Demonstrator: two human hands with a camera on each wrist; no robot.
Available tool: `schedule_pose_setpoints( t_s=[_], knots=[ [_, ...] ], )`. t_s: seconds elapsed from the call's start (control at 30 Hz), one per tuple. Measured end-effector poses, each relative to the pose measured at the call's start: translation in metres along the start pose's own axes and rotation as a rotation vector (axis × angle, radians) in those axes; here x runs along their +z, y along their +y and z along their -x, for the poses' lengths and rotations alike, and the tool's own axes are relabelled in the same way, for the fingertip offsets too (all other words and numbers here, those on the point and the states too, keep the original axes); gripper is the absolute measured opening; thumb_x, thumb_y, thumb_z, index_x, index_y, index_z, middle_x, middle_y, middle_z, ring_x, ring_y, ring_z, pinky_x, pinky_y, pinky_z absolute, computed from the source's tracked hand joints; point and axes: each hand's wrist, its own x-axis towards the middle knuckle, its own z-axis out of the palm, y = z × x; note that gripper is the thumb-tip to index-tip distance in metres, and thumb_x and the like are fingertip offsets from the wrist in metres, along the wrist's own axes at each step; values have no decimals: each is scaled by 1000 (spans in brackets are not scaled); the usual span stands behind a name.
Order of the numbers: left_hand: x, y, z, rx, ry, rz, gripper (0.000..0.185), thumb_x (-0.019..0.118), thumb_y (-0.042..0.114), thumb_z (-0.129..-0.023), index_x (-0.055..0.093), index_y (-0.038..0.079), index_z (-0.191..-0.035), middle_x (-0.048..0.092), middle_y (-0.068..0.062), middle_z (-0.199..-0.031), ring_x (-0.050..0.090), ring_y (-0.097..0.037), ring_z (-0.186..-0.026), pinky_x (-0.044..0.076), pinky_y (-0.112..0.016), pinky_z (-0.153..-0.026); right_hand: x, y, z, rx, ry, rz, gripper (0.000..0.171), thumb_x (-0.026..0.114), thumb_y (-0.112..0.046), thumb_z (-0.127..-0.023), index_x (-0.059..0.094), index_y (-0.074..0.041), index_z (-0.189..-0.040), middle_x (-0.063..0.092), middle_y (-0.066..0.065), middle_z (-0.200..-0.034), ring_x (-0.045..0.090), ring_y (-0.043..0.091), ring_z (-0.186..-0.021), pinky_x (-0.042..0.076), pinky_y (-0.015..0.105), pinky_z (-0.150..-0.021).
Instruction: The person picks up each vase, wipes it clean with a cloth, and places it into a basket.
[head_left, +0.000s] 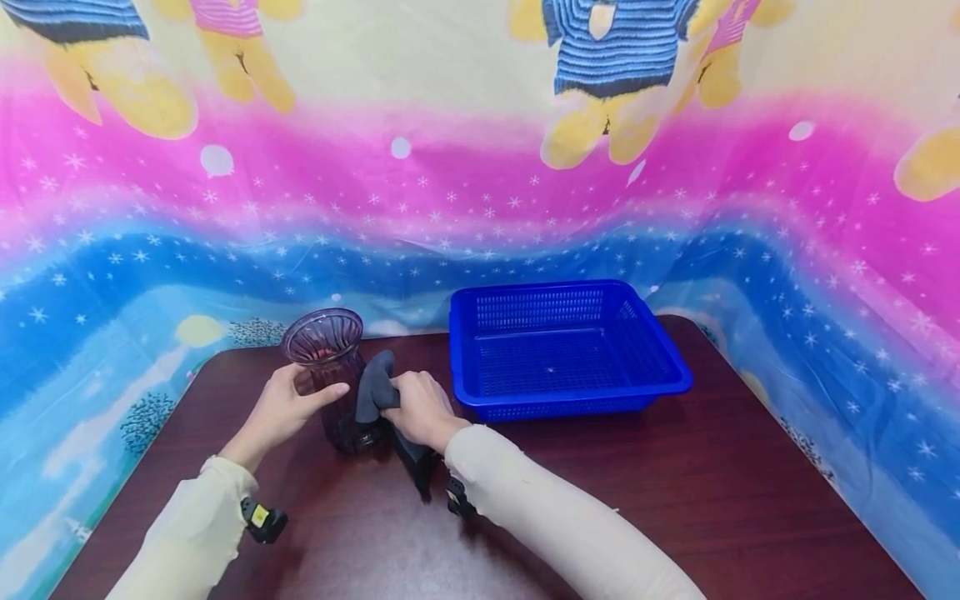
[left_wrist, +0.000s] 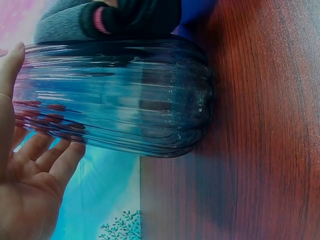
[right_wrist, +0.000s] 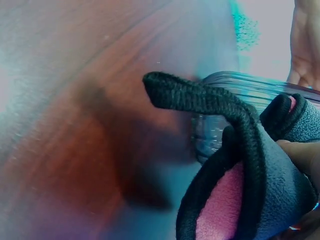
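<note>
A ribbed, purple-tinted glass vase [head_left: 341,408] with a flared rim stands on the table, tilted slightly in the head view. My left hand [head_left: 288,408] grips it below the rim, thumb in front and fingers around the far side, as the left wrist view shows through the glass [left_wrist: 115,100]. In my right hand [head_left: 423,404] is a bunched grey cloth [head_left: 377,387] with black edging and a pink underside [right_wrist: 220,205]. The cloth lies against the vase's right side, and a black-edged corner of it hangs down toward the table.
A blue plastic basket [head_left: 566,406] with perforated walls stands at the back right of the dark red wooden table [head_left: 600,483]. A printed curtain [head_left: 420,208] hangs behind and along both sides. Each wrist wears a small black camera.
</note>
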Motion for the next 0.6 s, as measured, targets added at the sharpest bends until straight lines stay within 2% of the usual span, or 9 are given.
schedule_pose_setpoints(
  t_s=[0.1, 0.23, 0.3, 0.37, 0.5, 0.6],
  knots=[
    [0, 0, 0, 4, 1, -5, 57, 72, 35, -94, 56, 2, -137, 65, -25, -133, 64, -40, -123, 54, -54, -99, -5, -4, -2, -10, 8, 1, 9, 81, -27, -86, 76, -20, -87, 72, -4, -76, 65, 14, -74, 44, 25, -57],
    [0, 0, -1, 12, 4, -20, 54, 72, 35, -94, 57, 3, -136, 66, -22, -132, 65, -36, -121, 56, -35, -94, -12, -9, -4, -21, 21, 9, 10, 80, -27, -86, 74, -19, -83, 71, -4, -75, 65, 15, -74, 44, 25, -57],
    [0, 1, -1, 17, 3, -21, 54, 72, 34, -95, 58, 3, -136, 67, -22, -132, 65, -36, -121, 55, -30, -93, -15, -11, -4, -23, 29, 17, 11, 79, -28, -87, 73, -20, -82, 71, -4, -75, 66, 15, -76, 44, 26, -57],
    [0, 2, -1, 17, 0, -16, 54, 71, 34, -95, 57, 2, -136, 66, -23, -132, 65, -37, -121, 57, -34, -93, -19, -14, -5, -26, 33, 19, 11, 79, -28, -87, 73, -20, -82, 70, -4, -75, 66, 16, -77, 44, 26, -58],
    [-1, 3, 0, 17, -5, -3, 54, 71, 30, -96, 56, -1, -137, 65, -26, -133, 65, -41, -121, 56, -49, -97, -25, -19, -6, -36, 39, 5, 9, 78, -28, -88, 74, -20, -86, 71, -4, -76, 66, 17, -79, 46, 26, -60],
    [-1, 3, 0, 15, -5, 0, 53, 71, 28, -96, 55, -2, -137, 65, -27, -132, 65, -41, -121, 55, -49, -98, -28, -22, -6, -46, 45, 1, 9, 78, -28, -89, 75, -20, -89, 71, -4, -77, 66, 16, -79, 46, 26, -61]
  ],
)
